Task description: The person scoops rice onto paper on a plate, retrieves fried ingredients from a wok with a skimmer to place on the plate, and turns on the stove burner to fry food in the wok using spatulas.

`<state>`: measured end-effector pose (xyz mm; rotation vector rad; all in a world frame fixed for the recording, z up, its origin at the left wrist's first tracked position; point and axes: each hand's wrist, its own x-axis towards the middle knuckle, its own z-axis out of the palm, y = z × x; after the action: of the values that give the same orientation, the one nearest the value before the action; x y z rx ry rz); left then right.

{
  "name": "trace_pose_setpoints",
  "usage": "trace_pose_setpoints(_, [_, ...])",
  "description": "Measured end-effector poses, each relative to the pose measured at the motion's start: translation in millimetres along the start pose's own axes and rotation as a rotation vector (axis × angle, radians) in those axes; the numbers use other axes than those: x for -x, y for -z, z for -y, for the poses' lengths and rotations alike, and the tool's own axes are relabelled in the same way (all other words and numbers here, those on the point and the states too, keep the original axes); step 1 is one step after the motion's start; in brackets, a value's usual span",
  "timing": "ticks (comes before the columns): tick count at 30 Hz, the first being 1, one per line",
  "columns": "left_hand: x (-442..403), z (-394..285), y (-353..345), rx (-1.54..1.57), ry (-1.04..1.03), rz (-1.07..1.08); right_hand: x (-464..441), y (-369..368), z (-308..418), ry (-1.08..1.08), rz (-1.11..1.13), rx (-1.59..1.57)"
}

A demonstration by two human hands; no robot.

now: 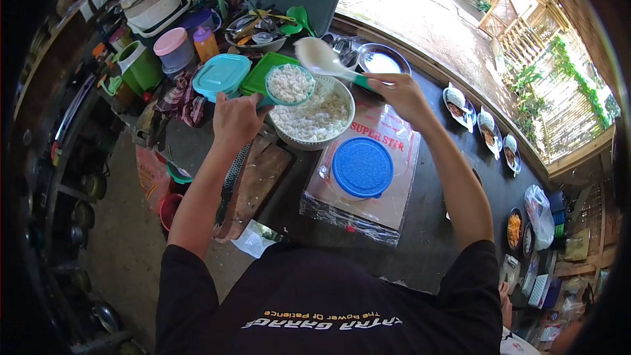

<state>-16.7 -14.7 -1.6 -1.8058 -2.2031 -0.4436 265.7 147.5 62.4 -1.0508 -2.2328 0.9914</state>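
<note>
My left hand (238,119) grips the handle of a teal cup (269,100). White rice (290,83) heaps up in this cup, which I hold over the left rim of a large pale bowl (309,144) of rice. In my right hand (399,96) is the green handle of a large rice spoon (319,57). The spoon's broad whitish head is raised beyond the bowl, apart from the cup, and looks blurred. Below my right hand, a blue-lidded round container (363,167) rests on a flat cardboard box (401,184) with red lettering.
A turquoise lidded box (221,75) and a green tray (259,73) stand left of the bowl. Behind are a basin of utensils (259,43) and a metal plate (383,60). Several food portions (490,133) line the right edge. A wooden board (259,181) lies near my left forearm.
</note>
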Motion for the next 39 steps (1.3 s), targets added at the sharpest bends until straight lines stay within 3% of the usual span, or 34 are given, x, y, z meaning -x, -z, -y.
trace_pose_setpoints(1, [0.0,-3.8,-1.4,-0.011,-0.015,0.026,0.9,-8.6,9.3,-0.041,0.053,-0.123])
trace_pose_setpoints(4, [0.9,-6.0,-3.1,-0.022,-0.04,0.027,1.5,-34.4,11.1,0.201,0.034,0.34])
trace_pose_setpoints(8, [6.7,1.1,-3.4,-0.033,-0.025,0.028,-1.0,-26.8,6.0,0.079,0.038,0.308])
trace_pose_setpoints(12, [14.3,9.6,-4.0,-0.041,0.009,-0.016,-4.2,-20.2,-30.8,-0.227,0.037,0.034])
trace_pose_setpoints(15, [15.0,7.9,4.3,-0.006,0.03,-0.007,-3.8,-41.2,-74.4,-0.125,0.002,-0.008])
trace_pose_setpoints(17, [13.8,-0.7,11.1,-0.011,0.034,0.037,9.1,-44.9,-54.3,-0.198,0.088,0.074])
trace_pose_setpoints(19, [12.2,-7.0,10.3,0.035,0.007,0.011,15.6,-52.9,-55.6,-0.116,0.058,0.149])
trace_pose_setpoints(21, [9.7,-16.2,16.9,0.076,0.008,0.112,25.9,-61.5,-69.2,0.205,-0.247,0.389])
trace_pose_setpoints(24, [10.3,-38.0,32.9,0.193,0.009,0.172,54.2,-54.4,-40.8,0.162,-0.548,0.272])
trace_pose_setpoints(28, [6.3,-69.8,41.3,0.309,-0.083,0.153,103.5,-41.7,-21.1,0.188,-0.757,0.094])
trace_pose_setpoints(32, [3.5,-126.6,56.5,0.404,-0.153,0.15,160.5,-41.4,-21.2,-0.067,-0.804,-0.307])
trace_pose_setpoints(35, [6.7,-182.9,64.8,0.433,-0.228,0.231,191.9,-50.0,-29.1,-0.187,-0.773,-0.883])
trace_pose_setpoints(39, [27.8,-258.0,43.6,0.459,-0.473,0.112,226.1,-52.6,-51.8,-0.185,-0.726,-1.342])
